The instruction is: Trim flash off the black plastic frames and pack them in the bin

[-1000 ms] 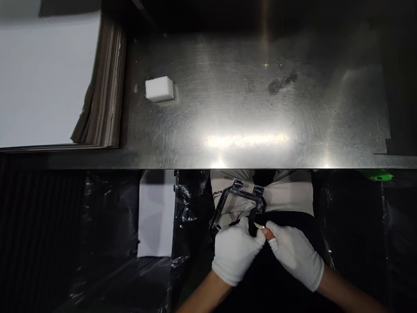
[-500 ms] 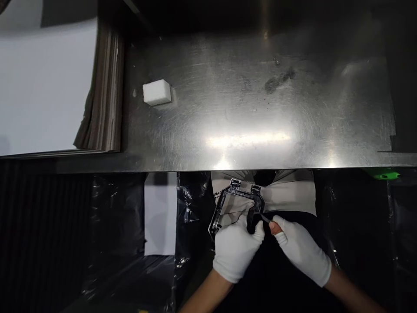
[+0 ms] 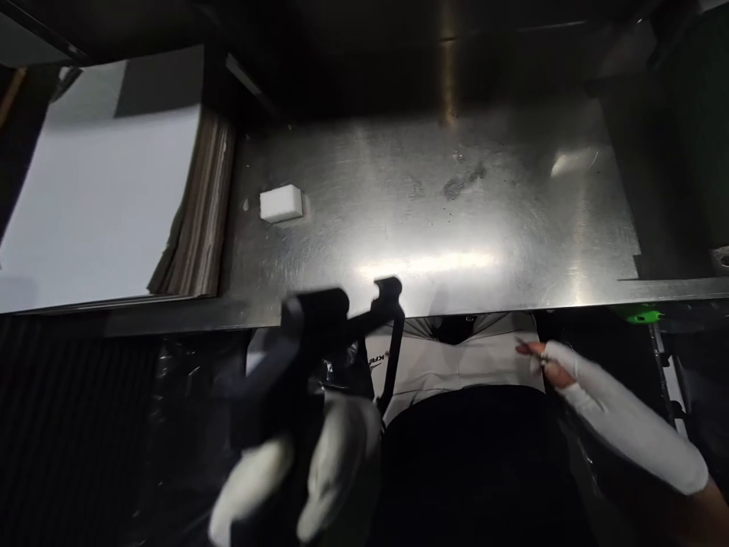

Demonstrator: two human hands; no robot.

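My left hand [image 3: 342, 448], in a white glove and smeared by motion, is closed around a black angular frame [image 3: 316, 315]. The frame is raised and turned on edge, close to the camera, overlapping the bench's front edge in view. My right hand [image 3: 609, 418] is well apart on the right, over the lap's far side. Its glove leaves bare fingertips showing, and they pinch a thin metal blade [image 3: 534, 351]. Most of the blade is hidden by the fingers.
A scratched steel bench [image 3: 353, 175] spans the view ahead. On it stand a white foam block [image 3: 281, 203] and, at left, a thick stack of sheets [image 3: 114, 197]. Something bright green [image 3: 641, 314] sits under the bench's edge at right.
My left hand has lifted the black frame off the lap, leftward and toward the camera, turning it. My right hand has drawn away to the right with the blade. The view has shifted.
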